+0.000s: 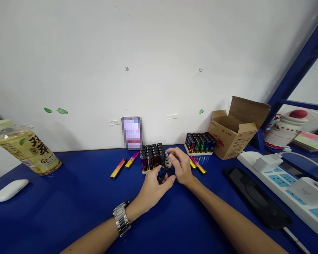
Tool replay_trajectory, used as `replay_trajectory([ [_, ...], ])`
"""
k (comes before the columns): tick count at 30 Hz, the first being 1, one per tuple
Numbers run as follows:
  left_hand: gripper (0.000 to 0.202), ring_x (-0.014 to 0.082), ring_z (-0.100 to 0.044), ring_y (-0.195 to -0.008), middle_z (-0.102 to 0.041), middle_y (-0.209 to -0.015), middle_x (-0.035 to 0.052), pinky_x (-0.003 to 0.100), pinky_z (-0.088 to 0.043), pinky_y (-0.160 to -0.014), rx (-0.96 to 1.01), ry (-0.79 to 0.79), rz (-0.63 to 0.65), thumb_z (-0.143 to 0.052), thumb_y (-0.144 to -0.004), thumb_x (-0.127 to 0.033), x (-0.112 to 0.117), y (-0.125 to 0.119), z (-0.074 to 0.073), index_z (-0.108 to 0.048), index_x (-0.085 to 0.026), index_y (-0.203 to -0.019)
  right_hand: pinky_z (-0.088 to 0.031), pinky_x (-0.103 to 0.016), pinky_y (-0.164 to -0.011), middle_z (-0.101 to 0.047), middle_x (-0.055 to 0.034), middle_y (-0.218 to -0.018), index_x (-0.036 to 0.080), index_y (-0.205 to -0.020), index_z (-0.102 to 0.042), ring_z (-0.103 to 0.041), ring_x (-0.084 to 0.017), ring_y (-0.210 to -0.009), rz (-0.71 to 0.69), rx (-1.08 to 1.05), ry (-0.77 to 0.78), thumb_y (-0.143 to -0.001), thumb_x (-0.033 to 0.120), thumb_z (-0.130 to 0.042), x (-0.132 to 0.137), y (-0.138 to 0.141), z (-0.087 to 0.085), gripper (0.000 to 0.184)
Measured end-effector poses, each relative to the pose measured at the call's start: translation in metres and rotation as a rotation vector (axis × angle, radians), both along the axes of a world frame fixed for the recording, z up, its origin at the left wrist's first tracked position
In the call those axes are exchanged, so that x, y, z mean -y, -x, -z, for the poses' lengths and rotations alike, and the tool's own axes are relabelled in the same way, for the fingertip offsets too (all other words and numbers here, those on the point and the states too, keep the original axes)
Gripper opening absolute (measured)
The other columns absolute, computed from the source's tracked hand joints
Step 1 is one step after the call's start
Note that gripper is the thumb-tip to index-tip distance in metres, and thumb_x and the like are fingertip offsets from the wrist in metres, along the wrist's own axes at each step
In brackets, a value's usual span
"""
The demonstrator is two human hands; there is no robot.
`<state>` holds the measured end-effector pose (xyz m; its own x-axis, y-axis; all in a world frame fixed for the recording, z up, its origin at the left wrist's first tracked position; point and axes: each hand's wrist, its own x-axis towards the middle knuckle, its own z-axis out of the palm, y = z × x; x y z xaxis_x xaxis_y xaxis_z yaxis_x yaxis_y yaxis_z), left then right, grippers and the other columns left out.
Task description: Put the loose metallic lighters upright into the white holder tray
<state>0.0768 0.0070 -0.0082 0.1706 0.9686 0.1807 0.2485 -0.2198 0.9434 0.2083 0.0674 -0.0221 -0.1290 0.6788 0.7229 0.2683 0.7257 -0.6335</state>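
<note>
My left hand (153, 183), with a watch on its wrist, is closed around a dark blue lighter (162, 174) in front of a tray; more may be hidden in the fingers. My right hand (182, 165) bends over the tray's right end, thumb and forefinger drawn together. Whether a lighter is between those fingertips is hidden. Upright lighters (151, 158) with black tops and shiny coloured bodies fill much of the pale tray (144, 172). Bare holes show at its right side, beside my right fingers.
A second lighter tray (200, 153) stands near an opened cardboard box (226, 132). Bright flat pieces (118, 168) lie either side of the nearer tray. A phone (132, 133) leans on the wall. Left is a drink bottle (29, 148); right, a black device (257, 197) and power strip (281, 183).
</note>
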Motion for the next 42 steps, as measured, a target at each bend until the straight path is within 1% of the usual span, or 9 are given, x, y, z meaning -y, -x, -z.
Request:
replay_trajectory([
  [3, 0.022, 0.0131, -0.051, -0.068, -0.056, -0.074, -0.0001, 0.025, -0.041, -0.061, 0.028, -0.034, -0.037, -0.056, -0.082, -0.037, -0.001, 0.001, 0.001, -0.054, -0.016, -0.087, -0.034, -0.031, -0.061, -0.044, 0.0025, -0.059, 0.019, -0.069, -0.049, -0.042, -0.013, -0.057, -0.022, 0.011, -0.145, -0.087, 0.037, -0.043, 0.002, 0.000, 0.000, 0.026],
  [7, 0.012, 0.0142, -0.053, -0.074, -0.059, -0.081, 0.0020, 0.026, -0.043, -0.067, -0.044, -0.089, -0.012, -0.053, -0.083, -0.028, -0.001, 0.003, 0.005, -0.052, -0.017, -0.086, -0.029, -0.031, -0.060, -0.036, 0.0044, -0.055, 0.020, -0.062, -0.042, -0.035, -0.012, -0.055, -0.075, 0.156, -0.292, -0.083, 0.031, -0.051, 0.008, 0.006, -0.002, 0.026],
  [9, 0.009, 0.0131, -0.053, -0.070, -0.058, -0.077, 0.0002, 0.025, -0.043, -0.064, -0.050, -0.080, 0.007, -0.053, -0.082, -0.024, 0.001, 0.004, 0.005, -0.049, -0.018, -0.086, -0.030, -0.030, -0.058, -0.038, 0.0039, -0.058, 0.020, -0.066, -0.042, -0.036, -0.012, -0.055, -0.058, 0.079, -0.227, -0.087, 0.029, -0.048, 0.011, 0.009, -0.003, 0.023],
  [13, 0.019, 0.0113, -0.051, -0.058, -0.054, -0.064, -0.0056, 0.023, -0.040, -0.058, -0.063, -0.091, -0.020, -0.052, -0.081, -0.025, 0.005, 0.003, 0.003, -0.044, -0.020, -0.097, -0.030, -0.023, -0.044, -0.033, 0.0074, -0.056, 0.023, -0.079, -0.039, -0.034, -0.010, -0.045, 0.123, -0.438, 0.046, -0.095, 0.038, -0.034, 0.004, 0.012, -0.003, 0.022],
  [15, 0.012, 0.0103, -0.046, -0.051, -0.049, -0.056, -0.0075, 0.022, -0.036, -0.052, -0.157, -0.086, -0.039, -0.051, -0.082, -0.026, 0.006, 0.002, 0.002, -0.046, -0.020, -0.091, -0.030, -0.021, -0.040, -0.033, 0.0096, -0.054, 0.024, -0.082, -0.034, -0.034, -0.009, -0.039, 0.199, -0.589, 0.147, -0.096, 0.044, -0.033, -0.006, 0.009, -0.002, 0.023],
  [20, 0.018, 0.0091, -0.044, -0.050, -0.048, -0.055, -0.0048, 0.022, -0.031, -0.049, -0.347, -0.097, 0.095, -0.046, -0.084, -0.026, 0.007, 0.001, 0.000, -0.047, -0.020, -0.067, -0.045, -0.025, -0.055, -0.058, 0.0026, -0.069, 0.022, -0.096, -0.043, -0.056, -0.012, -0.051, 0.123, -0.253, 0.353, -0.093, 0.048, -0.037, -0.030, -0.001, 0.005, 0.027],
  [25, 0.020, 0.0091, -0.042, -0.049, -0.047, -0.054, -0.0050, 0.023, -0.031, -0.049, -0.383, -0.127, 0.122, -0.043, -0.085, -0.026, 0.008, 0.000, -0.001, -0.046, -0.020, -0.067, -0.042, -0.028, -0.061, -0.058, 0.0002, -0.067, 0.020, -0.097, -0.051, -0.057, -0.017, -0.061, 0.180, 0.123, 0.314, -0.092, 0.039, -0.037, -0.031, -0.003, 0.006, 0.024],
  [32, 0.019, 0.0101, -0.043, -0.051, -0.046, -0.055, -0.0048, 0.024, -0.031, -0.053, -0.474, -0.169, 0.142, -0.042, -0.085, -0.023, 0.010, -0.001, -0.002, -0.045, -0.020, -0.067, -0.040, -0.028, -0.067, -0.057, -0.0047, -0.080, 0.018, -0.101, -0.054, -0.054, -0.019, -0.071, 0.254, 0.190, 0.196, -0.093, 0.035, -0.033, -0.029, 0.000, 0.001, 0.028],
  [42, 0.018, 0.0102, -0.043, -0.051, -0.046, -0.055, -0.0051, 0.023, -0.031, -0.053, -0.519, -0.178, 0.154, -0.041, -0.085, -0.022, 0.010, -0.001, -0.002, -0.044, -0.020, -0.067, -0.038, -0.025, -0.064, -0.058, -0.0028, -0.078, 0.019, -0.105, -0.052, -0.054, -0.017, -0.067, 0.158, 0.257, 0.209, -0.095, 0.035, -0.032, -0.036, -0.001, -0.001, 0.028],
])
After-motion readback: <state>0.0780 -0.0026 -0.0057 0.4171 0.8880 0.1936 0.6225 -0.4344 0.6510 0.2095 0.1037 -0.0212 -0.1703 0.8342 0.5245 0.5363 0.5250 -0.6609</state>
